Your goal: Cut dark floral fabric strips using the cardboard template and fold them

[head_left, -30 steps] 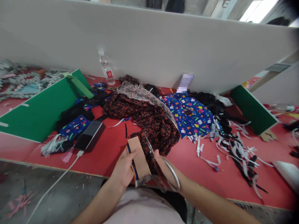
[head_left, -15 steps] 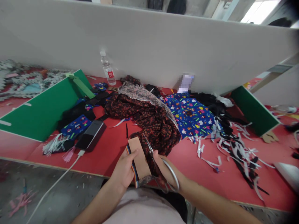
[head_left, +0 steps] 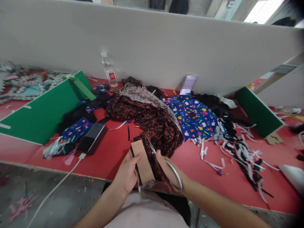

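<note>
My left hand (head_left: 128, 172) is closed on a tan cardboard piece (head_left: 142, 160), its thumb lying across the face. A striped ribbon (head_left: 136, 172) runs along the card's left edge, beside my fingers. In my right hand (head_left: 168, 171) is a pair of scissors (head_left: 175, 175), its large metal handle loop around the hand and the blades pointing up and away, just right of the card. Dark floral fabric (head_left: 163, 129) lies behind and beneath the card and blades. Part of the right hand's fingers is hidden under the fabric and handles.
Blue printed fabric (head_left: 192, 117) lies right of the floral cloth. Black and white strips (head_left: 244, 161) are heaped farther right. A power bank (head_left: 92, 137) with a white cable is at left, and a water bottle (head_left: 109, 71) stands by the partition. Green boards (head_left: 47, 110) flank both sides.
Hardly anything differs. The card and my left hand have shifted very slightly to the right and downward; the scissors stay in almost the same place.
</note>
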The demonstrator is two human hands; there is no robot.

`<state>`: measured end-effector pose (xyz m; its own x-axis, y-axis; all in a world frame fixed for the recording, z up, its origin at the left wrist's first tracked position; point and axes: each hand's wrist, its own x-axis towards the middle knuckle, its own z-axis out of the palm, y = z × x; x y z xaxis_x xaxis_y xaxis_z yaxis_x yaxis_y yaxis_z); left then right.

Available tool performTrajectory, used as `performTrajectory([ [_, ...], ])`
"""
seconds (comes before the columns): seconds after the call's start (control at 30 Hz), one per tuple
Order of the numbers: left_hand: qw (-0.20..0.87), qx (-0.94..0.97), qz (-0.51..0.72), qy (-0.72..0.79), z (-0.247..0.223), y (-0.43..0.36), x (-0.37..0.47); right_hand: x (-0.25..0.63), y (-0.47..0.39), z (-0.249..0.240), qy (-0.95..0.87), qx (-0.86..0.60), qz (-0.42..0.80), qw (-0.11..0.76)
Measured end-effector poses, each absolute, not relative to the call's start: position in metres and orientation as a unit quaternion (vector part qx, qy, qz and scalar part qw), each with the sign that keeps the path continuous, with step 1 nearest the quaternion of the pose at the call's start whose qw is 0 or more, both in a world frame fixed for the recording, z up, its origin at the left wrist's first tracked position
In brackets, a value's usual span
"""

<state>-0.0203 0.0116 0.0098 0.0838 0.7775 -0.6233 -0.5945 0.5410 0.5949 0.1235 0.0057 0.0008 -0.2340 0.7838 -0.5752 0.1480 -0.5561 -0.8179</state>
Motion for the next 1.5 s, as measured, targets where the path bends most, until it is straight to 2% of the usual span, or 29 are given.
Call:
performTrajectory([
  [0.37,0.734,0.102,0.466,0.483,0.008,0.011,-0.022,0.122,0.011,0.009,-0.394,-0.590,0.672,0.211],
  [0.73,0.735,0.092,0.465,0.486,0.010,0.011,-0.023,0.122,0.018,-0.007,-0.398,-0.594,0.680,0.164],
  [1.0,0.739,0.086,0.459,0.486,0.012,0.009,-0.023,0.118,0.018,0.007,-0.382,-0.607,0.676,0.169],
  [1.2,0.740,0.084,0.461,0.483,0.013,0.008,-0.023,0.121,0.017,0.001,-0.388,-0.567,0.692,0.221],
  [1.37,0.745,0.088,0.452,0.482,0.015,0.006,-0.022,0.121,0.020,0.000,-0.397,-0.534,0.711,0.228],
  [1.5,0.751,0.091,0.452,0.472,0.014,0.005,-0.023,0.123,0.020,-0.002,-0.406,-0.572,0.681,0.210],
])
